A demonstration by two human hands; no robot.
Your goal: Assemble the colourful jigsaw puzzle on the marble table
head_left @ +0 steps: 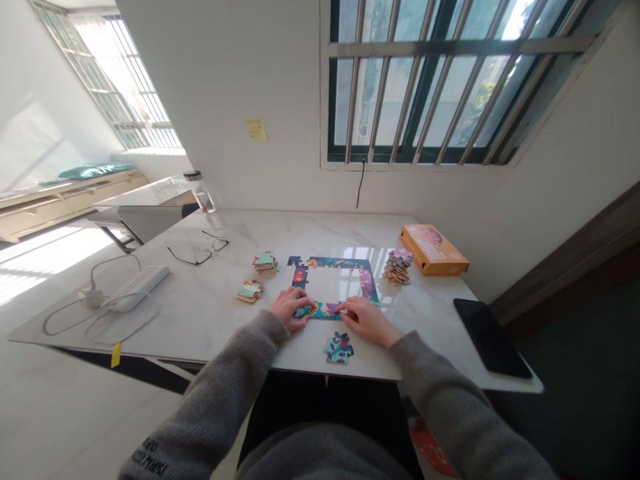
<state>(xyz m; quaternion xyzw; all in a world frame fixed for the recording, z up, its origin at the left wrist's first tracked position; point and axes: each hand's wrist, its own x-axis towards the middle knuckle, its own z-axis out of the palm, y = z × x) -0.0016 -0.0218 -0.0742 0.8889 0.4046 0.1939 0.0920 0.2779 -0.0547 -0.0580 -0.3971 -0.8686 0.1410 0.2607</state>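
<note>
A rectangular jigsaw border (340, 263) of dark, colourful pieces lies on the white table, its middle showing bare tabletop. My left hand (291, 308) is at the border's lower left corner, with bent fingers and thumb around the edge pieces there. Along the bottom row my right hand (364, 319) has its fingertips drawn together on a purple puzzle piece (331, 309). Both hands partly cover the pieces they touch. Below the bottom row, close to the table's front edge, lie several loose blue-green puzzle pieces (339, 348). At the upper left corner, a dark piece (295, 261) sticks outward.
Puzzle piece stacks stand left (265, 263), nearer left (249, 291) and right (398, 267). An orange box (433, 250) and black tablet (491, 337) lie right. Glasses (203, 253), a bottle (201, 192) and a white power strip (137, 288) with cables are left.
</note>
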